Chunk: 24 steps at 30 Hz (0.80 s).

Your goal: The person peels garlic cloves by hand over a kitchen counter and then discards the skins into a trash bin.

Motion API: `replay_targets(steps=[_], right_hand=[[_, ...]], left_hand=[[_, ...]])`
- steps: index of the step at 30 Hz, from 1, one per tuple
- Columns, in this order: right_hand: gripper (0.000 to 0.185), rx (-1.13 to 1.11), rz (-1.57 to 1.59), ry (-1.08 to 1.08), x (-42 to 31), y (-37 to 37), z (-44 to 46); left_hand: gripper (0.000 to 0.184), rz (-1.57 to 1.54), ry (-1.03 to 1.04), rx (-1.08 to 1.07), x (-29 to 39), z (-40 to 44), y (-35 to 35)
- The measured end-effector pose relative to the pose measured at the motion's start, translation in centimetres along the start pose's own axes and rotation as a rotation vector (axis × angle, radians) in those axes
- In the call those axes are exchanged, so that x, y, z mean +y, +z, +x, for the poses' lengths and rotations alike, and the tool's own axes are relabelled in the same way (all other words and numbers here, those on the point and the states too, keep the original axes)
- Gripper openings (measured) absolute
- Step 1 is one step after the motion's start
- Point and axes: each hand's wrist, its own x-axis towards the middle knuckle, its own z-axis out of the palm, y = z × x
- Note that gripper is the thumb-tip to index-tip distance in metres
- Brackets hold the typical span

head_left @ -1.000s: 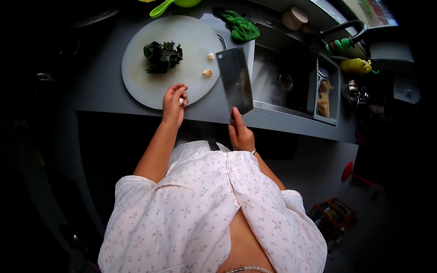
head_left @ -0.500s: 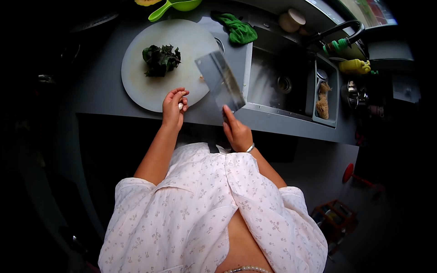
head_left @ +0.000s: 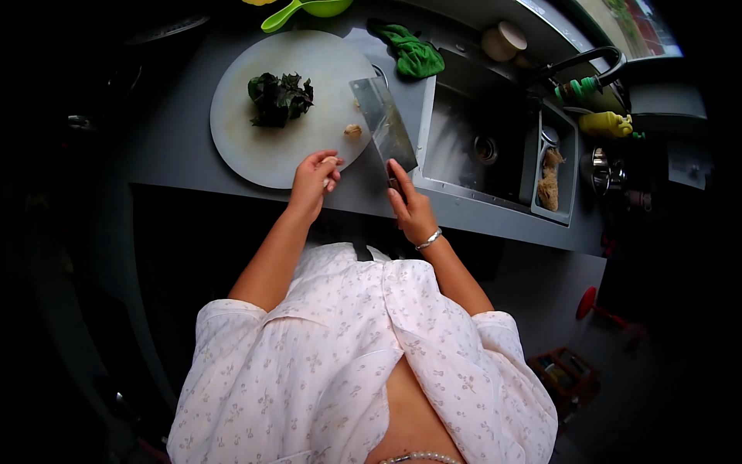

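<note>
Off the near right edge of the board (head_left: 232,147), our right hand (head_left: 410,203) wraps the handle of the cleaver (head_left: 388,125), index finger stretched towards the blade, probably to steady it. At the board's near edge, our left hand (head_left: 317,179) pinches a small pale piece (head_left: 331,160), likely garlic, in curled fingertips, a hold that suits something so little. The blade crosses our view of the board's right edge; whether it touches, we cannot tell. Beside it, on the board, lies a loose clove (head_left: 353,131), handy for our left hand. Further left on the board sit the leaves (head_left: 280,100), heaped apart, perhaps so nothing mixes. Right of the board, the cloth (head_left: 417,56) lies by the sink (head_left: 471,195), presumably for wiping; past the board's far edge rests the scoop (head_left: 328,8).
</note>
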Motion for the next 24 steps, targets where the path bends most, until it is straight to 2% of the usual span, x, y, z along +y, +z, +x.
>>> replay_targets(steps=[1,3,6,9,13,15,16,18,21,24], right_hand=[[0.051,-0.05,0.134,0.128,-1.0,-0.7,-0.2],[0.051,-0.022,0.158,0.117,-1.7,-1.2,-0.6],[0.05,-0.04,0.194,0.238,-2.2,-1.8,-1.6],[0.05,0.032,0.198,0.198,-1.5,-1.5,-2.7],[0.05,0.053,0.209,0.23,-1.6,-1.4,-3.9],[0.05,0.052,0.233,0.25,-1.5,-1.2,-4.5],[0.051,0.001,0.19,0.297,-1.5,-1.6,-4.8],[0.051,0.016,0.123,0.241,-0.3,-0.9,-5.3],[0.051,0.001,0.044,0.186,0.8,-0.3,-5.9],[0.052,-0.015,0.004,0.15,1.2,0.5,-6.2]], left_hand=[[0.034,0.095,-0.052,-0.083,0.0,0.3,0.2],[0.039,0.149,-0.065,-0.119,-0.4,1.7,1.3],[0.037,0.17,-0.058,-0.138,-0.4,4.8,2.9],[0.029,0.137,0.001,-0.083,0.3,8.0,4.1],[0.015,0.301,0.13,0.029,1.4,8.8,4.8],[0.018,0.622,0.254,0.016,1.4,7.1,4.5],[0.018,0.628,0.251,0.016,1.0,6.5,4.0],[0.02,1.067,0.733,0.119,0.2,5.3,3.1],[0.021,1.082,0.628,0.167,0.1,4.2,2.6],[0.025,1.122,0.618,0.146,0.2,3.8,2.2]])
